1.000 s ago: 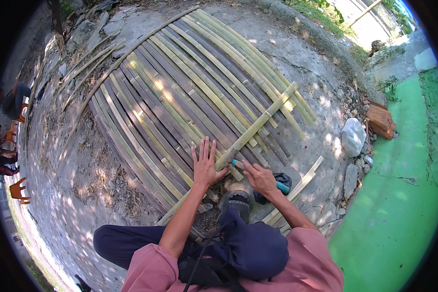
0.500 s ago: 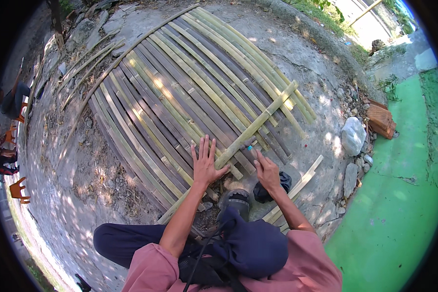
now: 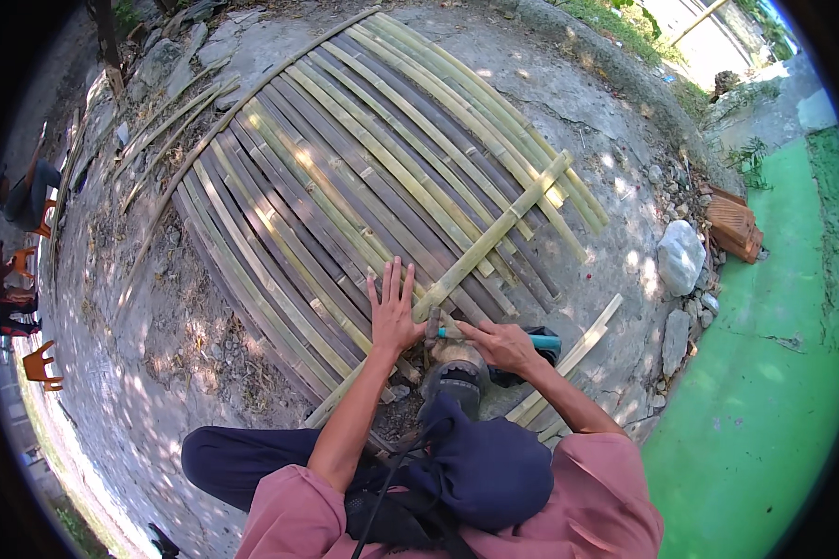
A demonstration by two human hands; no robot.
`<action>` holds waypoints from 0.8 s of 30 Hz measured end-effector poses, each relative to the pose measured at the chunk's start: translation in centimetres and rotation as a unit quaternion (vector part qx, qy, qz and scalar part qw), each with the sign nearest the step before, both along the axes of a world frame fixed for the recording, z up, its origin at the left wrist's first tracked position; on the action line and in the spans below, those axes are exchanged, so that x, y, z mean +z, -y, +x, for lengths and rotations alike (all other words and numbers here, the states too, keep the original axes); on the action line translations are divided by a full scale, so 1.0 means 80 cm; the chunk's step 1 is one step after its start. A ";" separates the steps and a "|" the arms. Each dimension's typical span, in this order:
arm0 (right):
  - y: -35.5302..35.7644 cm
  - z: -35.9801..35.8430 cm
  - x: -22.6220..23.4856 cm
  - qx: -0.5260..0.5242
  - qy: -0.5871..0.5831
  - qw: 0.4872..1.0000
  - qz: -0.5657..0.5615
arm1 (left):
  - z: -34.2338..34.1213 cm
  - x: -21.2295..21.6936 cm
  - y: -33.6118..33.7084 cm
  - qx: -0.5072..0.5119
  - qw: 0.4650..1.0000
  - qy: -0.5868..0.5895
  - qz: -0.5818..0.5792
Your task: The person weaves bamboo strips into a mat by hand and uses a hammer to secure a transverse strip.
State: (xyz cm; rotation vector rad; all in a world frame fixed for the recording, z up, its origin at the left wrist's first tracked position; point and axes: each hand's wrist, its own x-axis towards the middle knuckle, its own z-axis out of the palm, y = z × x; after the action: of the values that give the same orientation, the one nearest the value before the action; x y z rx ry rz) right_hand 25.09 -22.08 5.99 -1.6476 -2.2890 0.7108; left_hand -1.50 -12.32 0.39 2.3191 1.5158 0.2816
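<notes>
Fingers spread, my left hand [image 3: 396,321] lies flat on the near ends of a panel of bamboo slats [image 3: 336,186], green-yellow and dark ones side by side. Its thumb is by the near end of a bamboo crosspiece [image 3: 494,233] that lies over the slats. My right hand [image 3: 503,347] is closed around a hammer with a teal handle [image 3: 547,343]. The hammer's head [image 3: 433,323] is beside my left thumb, at the crosspiece's near end; whether it touches the bamboo, I cannot tell. A nail, if any, cannot be made out.
My boot [image 3: 452,382] is close below the hammer. Loose pale bamboo strips [image 3: 573,359] lie to the right, near a partly hidden black bundle [image 3: 503,378]. Farther right are a white rock [image 3: 680,256], orange-brown blocks [image 3: 734,226] and green-painted ground [image 3: 755,373]. Orange chairs [image 3: 40,365] stand far left.
My right hand has swung the hammer left and toward me, bringing its head beside my left thumb. My left hand has stayed almost in place on the slats.
</notes>
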 end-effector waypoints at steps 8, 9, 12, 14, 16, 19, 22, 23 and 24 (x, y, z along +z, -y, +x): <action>0.001 0.027 0.005 -0.252 -0.150 0.954 0.068 | 0.001 0.003 0.000 0.001 1.000 0.002 -0.004; 0.008 0.019 0.017 -0.287 -0.166 0.943 0.022 | -0.003 0.002 0.004 0.002 1.000 0.000 -0.006; 0.011 -0.009 0.025 -0.417 -0.289 0.860 -0.057 | 0.001 0.004 -0.002 0.000 1.000 0.003 -0.003; 0.010 -0.031 0.018 -0.449 -0.299 0.840 -0.059 | 0.001 0.005 0.000 -0.003 1.000 -0.002 -0.006; 0.000 -0.045 0.004 -0.417 -0.213 0.883 -0.023 | 0.000 0.003 0.001 0.002 1.000 0.006 -0.004; -0.007 -0.067 0.001 -0.403 -0.202 0.891 0.049 | 0.000 0.002 0.000 0.001 1.000 0.012 -0.003; -0.010 -0.090 0.009 -0.398 -0.208 0.887 0.103 | 0.000 0.001 -0.001 0.002 1.000 0.013 0.006; -0.010 -0.092 0.012 -0.397 -0.203 0.886 0.124 | 0.002 0.001 -0.001 0.001 1.000 0.018 0.012; -0.010 -0.092 0.003 -0.396 -0.207 0.891 0.081 | 0.002 0.002 0.000 0.002 1.000 0.017 0.008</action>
State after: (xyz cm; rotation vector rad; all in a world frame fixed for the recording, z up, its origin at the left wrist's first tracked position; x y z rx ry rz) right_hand 17.70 -21.32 6.23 -1.8942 -1.1837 0.5634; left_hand -1.35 -12.36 0.55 2.3122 1.5082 0.3347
